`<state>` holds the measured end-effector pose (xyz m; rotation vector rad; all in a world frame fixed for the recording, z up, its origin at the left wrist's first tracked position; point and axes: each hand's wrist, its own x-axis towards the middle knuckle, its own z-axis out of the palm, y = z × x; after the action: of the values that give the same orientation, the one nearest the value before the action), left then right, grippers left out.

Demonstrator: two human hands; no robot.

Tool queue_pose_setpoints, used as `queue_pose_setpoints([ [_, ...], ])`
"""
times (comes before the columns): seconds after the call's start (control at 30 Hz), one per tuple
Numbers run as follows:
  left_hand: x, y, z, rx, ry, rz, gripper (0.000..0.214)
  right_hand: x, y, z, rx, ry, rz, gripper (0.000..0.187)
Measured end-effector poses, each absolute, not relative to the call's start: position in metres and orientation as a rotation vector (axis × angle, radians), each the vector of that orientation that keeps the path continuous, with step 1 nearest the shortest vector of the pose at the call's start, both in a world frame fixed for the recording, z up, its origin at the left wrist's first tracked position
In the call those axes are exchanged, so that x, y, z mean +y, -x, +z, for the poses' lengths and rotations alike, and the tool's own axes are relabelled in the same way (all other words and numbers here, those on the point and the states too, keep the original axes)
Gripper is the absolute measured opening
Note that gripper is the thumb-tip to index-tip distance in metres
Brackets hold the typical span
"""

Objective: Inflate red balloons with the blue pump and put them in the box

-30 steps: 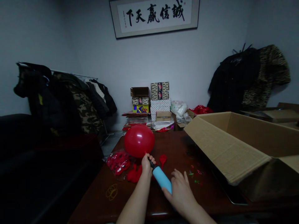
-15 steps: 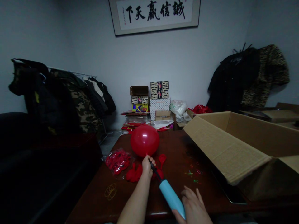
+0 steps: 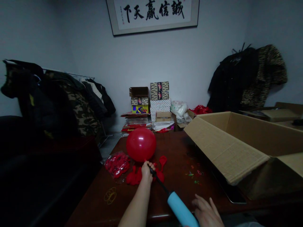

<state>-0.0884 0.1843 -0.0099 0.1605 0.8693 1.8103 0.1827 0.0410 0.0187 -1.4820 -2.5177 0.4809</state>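
My left hand (image 3: 147, 171) is closed around the neck of an inflated red balloon (image 3: 141, 144) and the black nozzle end of a hand balloon pump (image 3: 181, 208). The pump slants down to the right, its black shaft showing between my left hand and the light blue barrel. At the barrel's lower end is my right hand (image 3: 208, 212), holding it with the fingers partly stretched out; the thumb is mostly cut off by the bottom edge. Beneath my left hand lie several uninflated red balloons (image 3: 133, 177). A clear bag of red balloons (image 3: 117, 164) lies to their left.
Thin yellow rings (image 3: 110, 195) lie at the left of the dark wooden table (image 3: 175, 145). Small coloured bits (image 3: 194, 173) are scattered at the right, beside a dark flat device (image 3: 233, 195). A large open cardboard box (image 3: 227, 148) fills the right side. Stacked boxes (image 3: 159, 99) stand behind.
My right hand and the blue barrel have moved down and right, away from my left hand, baring more black shaft. The balloon has shifted slightly left in view, along with the whole scene.
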Motion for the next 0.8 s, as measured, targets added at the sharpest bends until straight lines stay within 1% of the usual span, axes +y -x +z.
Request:
queue_pose_setpoints([
  [0.07, 0.182, 0.087, -0.012, 0.863, -0.150, 1.808, 0.019, 0.043, -0.174, 0.031, -2.508, 1.477, 0.434, 0.049],
  [0.23, 0.179, 0.078, -0.013, 0.844, -0.149, 1.787, 0.019, 0.054, -0.134, 0.043, -2.401, 1.526, 0.249, 0.046],
  [0.37, 0.177, 0.073, -0.013, 0.838, -0.174, 1.740, 0.020, 0.065, -0.105, 0.044, -2.355, 1.531, 0.176, 0.043],
  [0.6, 0.176, 0.079, -0.017, 0.922, -0.196, 1.729, 0.021, 0.062, -0.096, 0.033, -2.362, 1.549, 0.192, 0.042],
  [0.8, 0.181, 0.082, -0.011, 0.928, -0.268, 1.771, 0.023, 0.053, -0.131, 0.020, -2.422, 1.491, 0.330, 0.045],
])
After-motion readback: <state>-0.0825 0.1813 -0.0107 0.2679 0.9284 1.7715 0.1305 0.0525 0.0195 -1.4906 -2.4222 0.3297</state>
